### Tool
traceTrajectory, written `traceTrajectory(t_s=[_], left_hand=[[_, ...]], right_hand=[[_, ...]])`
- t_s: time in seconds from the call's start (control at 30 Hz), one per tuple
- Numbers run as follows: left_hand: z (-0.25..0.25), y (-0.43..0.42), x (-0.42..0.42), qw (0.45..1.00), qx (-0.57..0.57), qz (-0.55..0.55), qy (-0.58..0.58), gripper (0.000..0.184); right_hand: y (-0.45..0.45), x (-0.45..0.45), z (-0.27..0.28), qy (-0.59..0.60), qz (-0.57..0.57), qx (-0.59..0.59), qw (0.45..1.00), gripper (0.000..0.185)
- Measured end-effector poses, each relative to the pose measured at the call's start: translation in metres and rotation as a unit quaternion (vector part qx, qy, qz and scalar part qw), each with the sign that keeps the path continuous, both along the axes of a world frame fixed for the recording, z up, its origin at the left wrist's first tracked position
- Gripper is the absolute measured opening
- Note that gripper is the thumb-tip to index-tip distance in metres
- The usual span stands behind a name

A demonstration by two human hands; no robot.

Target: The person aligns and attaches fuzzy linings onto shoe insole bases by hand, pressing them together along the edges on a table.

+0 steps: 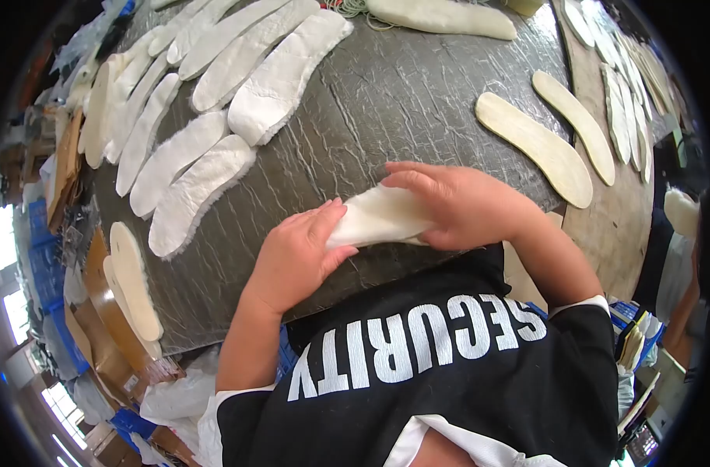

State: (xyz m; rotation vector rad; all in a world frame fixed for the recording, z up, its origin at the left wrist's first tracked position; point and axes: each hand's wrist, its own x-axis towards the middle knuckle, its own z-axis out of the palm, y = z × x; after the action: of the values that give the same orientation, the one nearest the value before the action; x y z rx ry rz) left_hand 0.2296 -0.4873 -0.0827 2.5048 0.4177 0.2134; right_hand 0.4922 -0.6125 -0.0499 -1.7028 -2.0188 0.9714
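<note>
Between my two hands, close to the table's near edge, is a cream-white insole [386, 215]. My left hand [296, 245] grips its left end, thumb below and fingers on top. The right end sits in my right hand [464, 204], whose fingers curl over the top with the thumb underneath. The insole looks slightly bent, and its right end is hidden by my right hand. To the right lie two flat cream insoles [535, 148], apart from my hands. Fluffy-edged white insoles [203, 194] lie to the left.
The table [401, 101] has a dark, wrinkled plastic cover. Several white insoles [285, 78] overlap at the back left, and more insoles [627, 109] stand at the far right. A pair of insoles [137, 280] rests at the left edge. Cardboard boxes [110, 335] are below left.
</note>
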Motion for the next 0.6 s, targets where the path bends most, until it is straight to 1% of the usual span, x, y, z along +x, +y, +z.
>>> traceTrajectory(t_s=[0.03,0.07,0.17,0.2,0.27,0.3,0.33,0.37,0.4,0.5,0.53,0.6], left_hand=[[0.004,0.005,0.002,0.999,-0.033,0.007,0.025,0.053],[0.009,0.009,0.003,0.996,-0.066,0.015,0.05,0.05],[0.021,0.025,0.01,0.98,-0.159,0.04,0.109,0.042],[0.024,0.029,0.012,0.973,-0.189,0.047,0.126,0.039],[0.019,0.034,0.013,0.978,-0.18,0.061,0.085,0.039],[0.018,0.036,0.015,0.98,-0.176,0.068,0.064,0.04],[0.019,0.036,0.018,0.995,-0.088,0.053,0.001,0.039],[0.02,0.033,0.023,0.997,0.0,0.038,-0.063,0.039],[0.021,0.03,0.029,0.988,0.087,0.023,-0.125,0.039],[0.026,0.023,0.041,0.976,0.123,0.005,-0.178,0.036],[0.025,0.02,0.048,0.972,0.123,0.01,-0.198,0.029],[0.023,0.019,0.059,0.973,0.119,0.009,-0.195,0.027]], right_hand=[[0.003,0.002,0.005,0.024,-0.006,-0.03,0.999,0.069],[0.001,0.004,0.0,-0.025,0.002,0.068,0.997,0.063],[0.004,0.008,0.009,-0.039,0.046,0.125,0.99,0.059],[0.005,0.008,0.014,-0.056,0.026,0.074,0.995,0.058],[0.011,0.007,0.022,-0.09,-0.018,-0.026,0.995,0.054],[0.014,0.009,0.022,-0.078,-0.02,-0.021,0.996,0.052],[0.017,0.013,0.019,-0.066,-0.022,-0.017,0.997,0.049],[0.021,0.016,0.018,-0.053,-0.024,-0.014,0.998,0.047],[0.025,0.019,0.018,-0.039,-0.019,-0.017,0.999,0.046],[0.038,0.028,0.018,-0.001,-0.002,-0.035,0.999,0.044],[0.042,0.031,0.018,0.009,0.002,-0.047,0.999,0.043],[0.048,0.035,0.016,0.04,0.011,-0.055,0.998,0.04]])
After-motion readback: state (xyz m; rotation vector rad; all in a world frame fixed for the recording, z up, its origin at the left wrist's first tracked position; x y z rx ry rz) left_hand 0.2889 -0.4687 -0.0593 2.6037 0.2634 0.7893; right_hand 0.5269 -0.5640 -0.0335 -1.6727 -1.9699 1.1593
